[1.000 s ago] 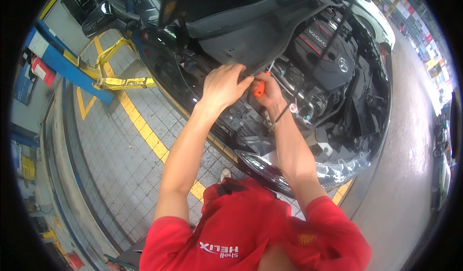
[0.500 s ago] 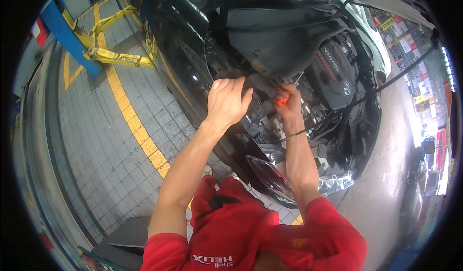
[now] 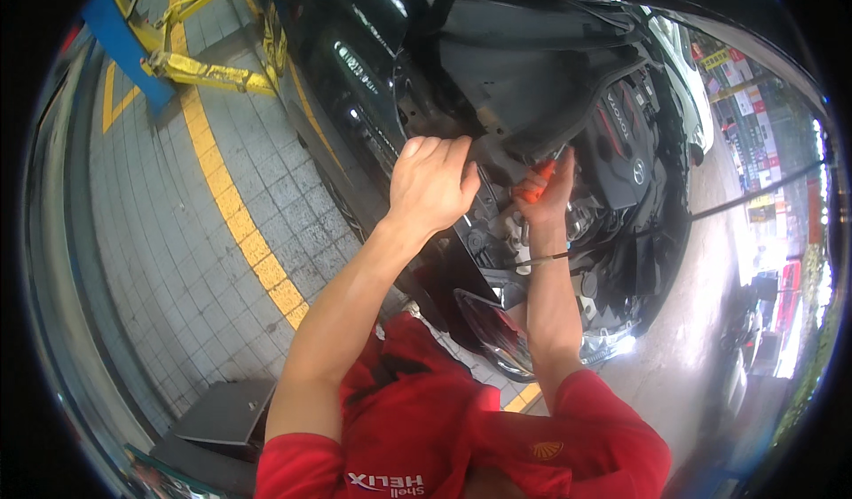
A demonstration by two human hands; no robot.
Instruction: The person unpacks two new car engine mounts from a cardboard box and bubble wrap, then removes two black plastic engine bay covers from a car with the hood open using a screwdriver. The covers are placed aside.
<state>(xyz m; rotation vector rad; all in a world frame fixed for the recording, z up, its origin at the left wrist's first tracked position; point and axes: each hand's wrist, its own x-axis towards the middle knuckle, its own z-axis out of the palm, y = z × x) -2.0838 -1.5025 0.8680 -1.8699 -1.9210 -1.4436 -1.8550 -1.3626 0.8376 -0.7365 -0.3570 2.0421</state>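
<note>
My right hand is closed around the orange handle of a screwdriver inside the engine bay. The tool's tip is hidden by my fingers and the parts beneath. Just above it lies a large black plastic panel, its lower edge close to my fingers. At the inner edge of the car's black fender, my left hand rests back upward, holding nothing that I can see. Its fingers bend over the edge with the tips hidden, and the thumb is apart from them.
The dark engine cover is to the right of my right hand. A thin dark rod crosses over my right forearm. The headlight lies below. Left of the car, a yellow lift arm reaches from a blue post.
The view has shifted slightly. My right hand has turned around the screwdriver, and the handle now lies more across the palm. My left hand keeps its place at the fender edge.
</note>
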